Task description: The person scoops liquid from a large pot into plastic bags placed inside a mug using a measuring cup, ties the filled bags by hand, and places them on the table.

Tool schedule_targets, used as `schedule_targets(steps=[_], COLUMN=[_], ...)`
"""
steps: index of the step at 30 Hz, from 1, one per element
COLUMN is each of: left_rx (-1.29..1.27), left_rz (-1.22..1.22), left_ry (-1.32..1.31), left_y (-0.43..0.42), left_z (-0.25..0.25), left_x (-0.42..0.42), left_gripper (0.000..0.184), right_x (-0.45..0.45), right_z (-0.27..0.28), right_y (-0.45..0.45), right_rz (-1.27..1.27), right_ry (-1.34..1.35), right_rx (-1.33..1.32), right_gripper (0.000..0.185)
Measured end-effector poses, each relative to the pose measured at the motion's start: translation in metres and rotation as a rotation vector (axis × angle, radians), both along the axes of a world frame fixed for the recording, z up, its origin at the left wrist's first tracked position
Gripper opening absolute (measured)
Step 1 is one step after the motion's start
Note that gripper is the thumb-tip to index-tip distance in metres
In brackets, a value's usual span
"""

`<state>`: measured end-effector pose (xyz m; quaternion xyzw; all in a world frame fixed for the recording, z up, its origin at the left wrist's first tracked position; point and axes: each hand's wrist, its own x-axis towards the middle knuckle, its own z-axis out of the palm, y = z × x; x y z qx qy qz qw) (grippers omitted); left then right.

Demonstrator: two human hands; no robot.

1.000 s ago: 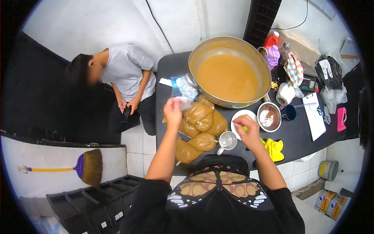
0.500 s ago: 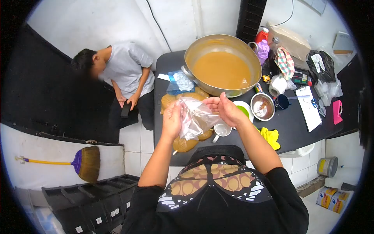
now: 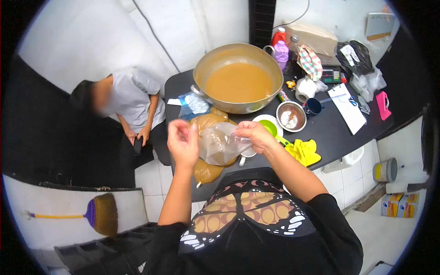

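A clear plastic bag hangs over the near part of the table, its edge pinched between the thumb and fingers of my right hand. On the bag's other side, my left hand is raised with fingers loosely bent and thumb apart; I see nothing in it. Tied bags of brown liquid lie beneath and around my hands. A white mug is partly hidden behind the clear bag. Right of it, a green ladle rests on a white plate.
A large metal pot of brown liquid stands at the back of the black table. Rightward are a steel bowl, a dark mug, a yellow cloth and a clipboard. A seated person is at left.
My left hand has come off the clear bag and moved left. My right hand, open before, now pinches the bag's edge. The camera view has shifted and tilted.
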<state>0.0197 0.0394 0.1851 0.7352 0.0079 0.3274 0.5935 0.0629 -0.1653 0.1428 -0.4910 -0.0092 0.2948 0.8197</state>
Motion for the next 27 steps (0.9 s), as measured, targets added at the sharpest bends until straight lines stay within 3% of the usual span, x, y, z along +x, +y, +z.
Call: schedule_targets(steps=[3, 6, 10, 13, 15, 16, 17, 19, 20, 23, 24, 27], left_rx=[0.176, 0.111, -0.349, -1.097, -1.233, -1.292, -1.353, -1.143, -1.034, -0.103, 0.181, 0.630], left_rz=[-0.339, -0.427, -0.531, -0.593, -0.559, -0.579, -0.596, -0.756, -0.836, -0.796, -0.934, -0.149], left_ry=[0.300, 0.433, 0.453, 0.427, 0.446, 0.464, 0.482, 0.527, 0.545, 0.564, 0.360, 0.402], left_y=[-0.025, -0.037, -0.015, -0.007, -0.006, -0.004, -0.003, -0.002, -0.003, -0.030, -0.026, -0.011], left_z=[0.010, -0.004, -0.025, -0.022, -0.033, -0.037, -0.041, -0.047, -0.048, -0.030, -0.043, -0.056], left_x=[-0.023, -0.021, -0.011, -0.007, 0.000, 0.004, 0.006, 0.007, 0.007, -0.009, -0.005, 0.019], left_gripper=[0.018, 0.013, 0.008, 0.007, 0.007, 0.008, 0.009, 0.013, 0.015, 0.016, 0.020, 0.022], right_x=[-0.013, -0.025, -0.023, -0.020, -0.020, -0.025, -0.025, -0.016, -0.011, 0.005, 0.002, -0.011], right_z=[-0.002, 0.006, 0.006, -0.009, -0.015, -0.005, -0.011, -0.030, -0.036, -0.058, -0.050, -0.010], right_y=[0.010, 0.019, 0.005, -0.005, -0.004, -0.003, -0.002, -0.002, -0.004, -0.006, -0.005, -0.011], right_rz=[0.033, 0.068, 0.030, 0.014, 0.084, 0.069, 0.083, 0.109, -0.067, -0.249, -0.231, -0.034], right_ry=[0.083, 0.115, 0.135, 0.136, 0.106, 0.149, -0.014, -0.339, -0.492, -0.119, -0.009, -0.005], right_rx=[0.141, 0.223, 0.425, 0.591, 0.656, 0.440, 0.142, -0.455, -0.677, -0.306, -0.195, 0.106], right_gripper=[0.016, 0.019, 0.011, 0.009, 0.009, 0.009, 0.009, 0.009, 0.008, 0.007, 0.005, 0.007])
